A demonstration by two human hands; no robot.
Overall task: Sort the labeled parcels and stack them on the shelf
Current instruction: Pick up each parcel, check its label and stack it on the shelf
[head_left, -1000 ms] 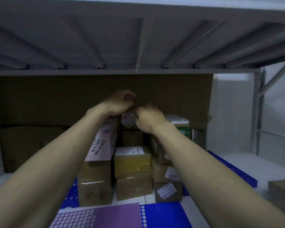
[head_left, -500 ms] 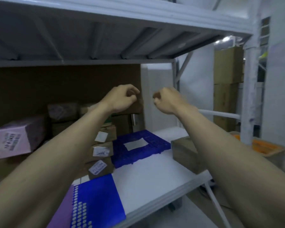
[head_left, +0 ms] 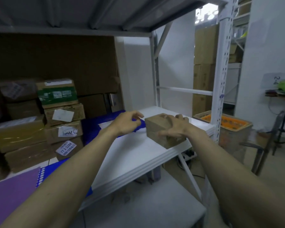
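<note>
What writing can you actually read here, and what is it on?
"FT-2-3204": label on the bottom parcel.
"2-4", turned sideways: wall sign.
Label one parcel up: large digits, upside down, unclear.
Green box print and other labels: too blurred.

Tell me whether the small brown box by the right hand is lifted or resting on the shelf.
Resting: the small brown box sits flat on the white shelf, right hand gripping it.

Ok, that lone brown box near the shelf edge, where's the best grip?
Probably the two short ends, one hand each, coming from above. The box lies flat, apart from the stack. The right hand already spans its top; the left hand is nearing the free end.
</note>
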